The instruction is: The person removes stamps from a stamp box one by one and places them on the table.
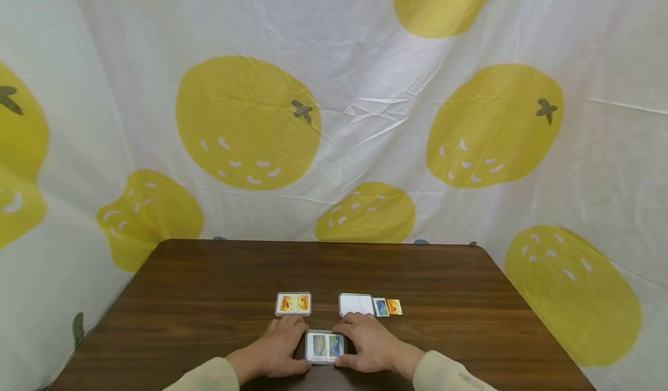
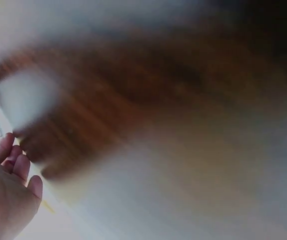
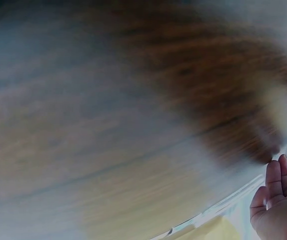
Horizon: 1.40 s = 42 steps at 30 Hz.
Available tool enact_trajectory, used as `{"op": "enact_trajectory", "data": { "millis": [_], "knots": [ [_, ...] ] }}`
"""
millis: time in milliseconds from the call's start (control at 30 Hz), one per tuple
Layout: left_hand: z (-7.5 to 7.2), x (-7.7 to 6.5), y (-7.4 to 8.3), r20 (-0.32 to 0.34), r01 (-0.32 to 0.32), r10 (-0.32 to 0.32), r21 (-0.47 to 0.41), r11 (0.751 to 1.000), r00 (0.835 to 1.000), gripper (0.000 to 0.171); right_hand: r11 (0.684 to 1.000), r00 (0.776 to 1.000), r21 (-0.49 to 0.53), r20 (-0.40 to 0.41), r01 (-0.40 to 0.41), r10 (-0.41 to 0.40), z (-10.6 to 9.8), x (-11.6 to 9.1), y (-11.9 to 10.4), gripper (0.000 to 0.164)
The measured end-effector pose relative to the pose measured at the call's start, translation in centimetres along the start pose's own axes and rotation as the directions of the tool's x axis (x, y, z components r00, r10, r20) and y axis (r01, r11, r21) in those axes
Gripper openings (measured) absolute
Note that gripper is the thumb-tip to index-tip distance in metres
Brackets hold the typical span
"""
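Note:
A small clear-rimmed card case (image 1: 325,347) with two pictures side by side on a white ground lies near the table's front edge. My left hand (image 1: 282,347) holds its left side, thumb at the near corner and fingers at the far one. On the right side my right hand (image 1: 369,343) grips it the same way. Just beyond the right fingers is a second case (image 1: 356,304) with a plain white inside. Both wrist views are mostly blurred tabletop; the left hand (image 2: 8,195) and right hand (image 3: 281,200) show only at the frame edges, and the case cannot be made out.
Behind the left hand lies another case (image 1: 294,303) with two orange-and-yellow pictures. Two loose picture cards, one blue-green (image 1: 381,307) and one orange (image 1: 394,307), lie beside the white case. The dark wooden table (image 1: 219,275) meets a lemon-print curtain (image 1: 360,118) at the back.

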<state>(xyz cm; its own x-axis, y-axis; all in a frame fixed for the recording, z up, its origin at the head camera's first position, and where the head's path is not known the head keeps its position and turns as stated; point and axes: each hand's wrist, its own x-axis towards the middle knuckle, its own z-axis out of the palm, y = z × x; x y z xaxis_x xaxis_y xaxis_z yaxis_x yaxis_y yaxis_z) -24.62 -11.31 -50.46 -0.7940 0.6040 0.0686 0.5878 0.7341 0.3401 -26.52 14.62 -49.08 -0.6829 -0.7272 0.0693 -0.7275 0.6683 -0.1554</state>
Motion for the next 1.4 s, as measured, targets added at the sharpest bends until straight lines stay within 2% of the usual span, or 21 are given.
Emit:
{"op": "enact_trajectory", "data": {
  "millis": [467,800,1067,1400],
  "knots": [
    [-0.1,-0.3,-0.4,-0.015,-0.011,0.010,-0.013,1.000,1.000,0.053,1.000,0.999,0.004,-0.035,-0.010,0.011,-0.3,-0.3,0.0,0.057],
    [-0.2,-0.2,-0.2,-0.018,-0.002,0.001,-0.046,0.999,1.000,0.055,0.996,0.998,0.086,-0.051,-0.037,0.041,-0.9,-0.6,0.3,0.056],
    [-0.3,0.1,-0.2,0.010,0.010,-0.009,-0.044,0.999,1.000,0.052,0.985,0.996,0.171,-0.085,-0.024,0.039,-1.4,-1.8,0.8,0.057],
    [-0.2,0.2,-0.1,0.004,0.007,-0.007,0.010,1.000,1.000,0.053,0.973,0.989,0.223,-0.120,-0.053,0.082,-2.2,-4.1,2.9,0.060]
  ]
}}
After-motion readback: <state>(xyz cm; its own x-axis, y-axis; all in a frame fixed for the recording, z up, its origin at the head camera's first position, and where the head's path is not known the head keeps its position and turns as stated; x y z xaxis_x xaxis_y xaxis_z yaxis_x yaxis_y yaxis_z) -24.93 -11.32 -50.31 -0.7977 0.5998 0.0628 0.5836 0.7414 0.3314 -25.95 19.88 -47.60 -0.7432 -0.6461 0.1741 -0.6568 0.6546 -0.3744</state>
